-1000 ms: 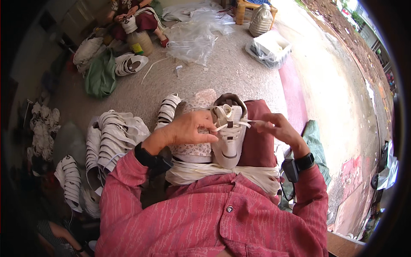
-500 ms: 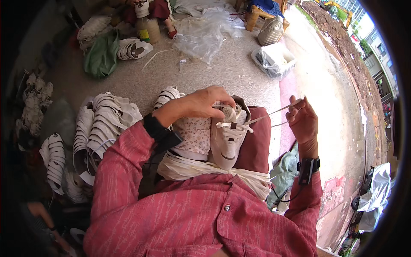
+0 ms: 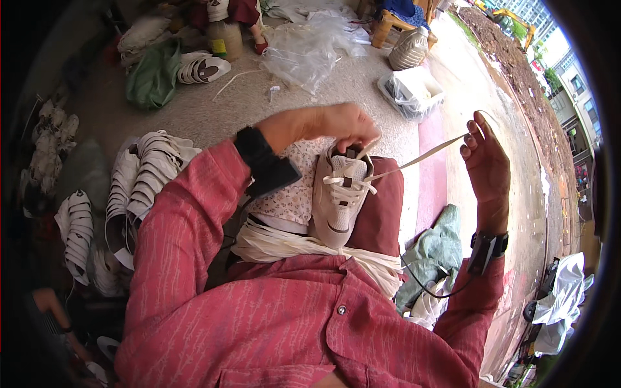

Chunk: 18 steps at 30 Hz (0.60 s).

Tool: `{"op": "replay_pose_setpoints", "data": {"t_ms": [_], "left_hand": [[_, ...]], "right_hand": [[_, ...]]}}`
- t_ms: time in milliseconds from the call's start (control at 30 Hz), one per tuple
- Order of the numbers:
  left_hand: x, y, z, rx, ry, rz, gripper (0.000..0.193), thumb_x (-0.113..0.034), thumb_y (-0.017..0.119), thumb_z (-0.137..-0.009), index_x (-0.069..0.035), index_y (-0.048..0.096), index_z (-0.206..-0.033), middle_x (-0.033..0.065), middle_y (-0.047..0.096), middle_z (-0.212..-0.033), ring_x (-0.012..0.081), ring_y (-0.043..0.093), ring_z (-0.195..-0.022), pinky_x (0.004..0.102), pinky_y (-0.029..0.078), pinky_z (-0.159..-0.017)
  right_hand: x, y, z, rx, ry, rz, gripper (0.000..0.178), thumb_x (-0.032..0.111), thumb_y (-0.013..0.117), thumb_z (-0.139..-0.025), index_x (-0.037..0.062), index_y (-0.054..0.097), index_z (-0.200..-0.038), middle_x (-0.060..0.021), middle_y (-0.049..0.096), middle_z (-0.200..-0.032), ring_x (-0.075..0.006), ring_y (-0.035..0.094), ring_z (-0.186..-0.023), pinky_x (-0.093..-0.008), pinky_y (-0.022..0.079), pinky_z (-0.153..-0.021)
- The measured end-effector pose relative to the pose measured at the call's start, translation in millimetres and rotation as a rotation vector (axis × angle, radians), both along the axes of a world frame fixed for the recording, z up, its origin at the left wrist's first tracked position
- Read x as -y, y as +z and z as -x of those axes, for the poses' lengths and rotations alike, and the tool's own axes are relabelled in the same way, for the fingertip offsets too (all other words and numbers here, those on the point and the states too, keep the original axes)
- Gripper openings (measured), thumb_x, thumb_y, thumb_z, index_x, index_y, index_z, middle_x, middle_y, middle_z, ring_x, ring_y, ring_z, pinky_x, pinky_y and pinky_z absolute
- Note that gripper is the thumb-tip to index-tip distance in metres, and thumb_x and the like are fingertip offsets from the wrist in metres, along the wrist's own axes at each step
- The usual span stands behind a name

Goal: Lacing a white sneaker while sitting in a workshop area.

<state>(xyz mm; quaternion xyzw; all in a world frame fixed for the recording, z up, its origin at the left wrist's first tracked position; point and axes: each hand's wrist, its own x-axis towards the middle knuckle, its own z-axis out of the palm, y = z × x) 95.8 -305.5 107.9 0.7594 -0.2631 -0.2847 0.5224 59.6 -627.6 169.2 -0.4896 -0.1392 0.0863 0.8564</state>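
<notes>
A cream-white lace-up sneaker (image 3: 337, 227) rests on my lap, toe toward me, with a flat white shoelace threaded through its lower eyelets. One length of the shoelace (image 3: 420, 157) runs taut from the sneaker's right side up to my right hand (image 3: 486, 155), raised to the right with its fingertips pinched on it. Above the sneaker's collar, my left hand (image 3: 352, 124) is curled and slightly blurred. A short stretch of lace slants up from the shoe to its fingers; the exact grip is hidden. A bundle of loose white laces (image 3: 275, 244) lies across my lap.
Stacks of white shoe uppers (image 3: 155, 171) lie to the left beside a green bag (image 3: 154, 81). Clear plastic sheeting (image 3: 301, 61) covers floor ahead. A plastic-lined bin (image 3: 411, 94) stands at the far right, near a stool (image 3: 391, 29). Another person sits at the far side.
My right hand has moved right and outward, drawing its lace farther from the shoe. My left hand has shifted right and up, from the tongue to above the collar.
</notes>
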Motion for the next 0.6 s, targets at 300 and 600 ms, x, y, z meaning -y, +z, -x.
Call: {"op": "replay_pose_setpoints", "data": {"t_ms": [300, 600], "left_hand": [[19.2, 100.1, 7.7, -0.014, -0.083, 0.207, 0.035, -0.033, 0.053, -0.098, -0.002, 0.066, -0.087, -0.0065, 0.04, -0.052, 0.0041, 0.039, -0.044, 0.0226, 0.037, -0.042], [-18.1, 96.5, 18.5, 0.272, 0.054, 0.396, 0.038, -0.04, 0.058, -0.094, -0.003, 0.068, -0.089, -0.0014, 0.055, -0.064, 0.0048, 0.05, -0.051, 0.0208, 0.042, -0.047]], "right_hand": [[-99.6, 39.1, 39.8, 0.246, -0.051, 0.756, 0.027, 0.014, 0.062, -0.092, -0.0036, 0.063, -0.113, -0.0005, 0.061, -0.078, -0.0078, 0.056, -0.066, -0.0237, 0.049, -0.06], [-120.1, 33.6, 24.5, 0.503, -0.003, 0.73, 0.022, 0.017, 0.057, -0.097, -0.0011, 0.07, -0.101, -0.0028, 0.066, -0.078, -0.0067, 0.056, -0.062, -0.0231, 0.049, -0.055]]}}
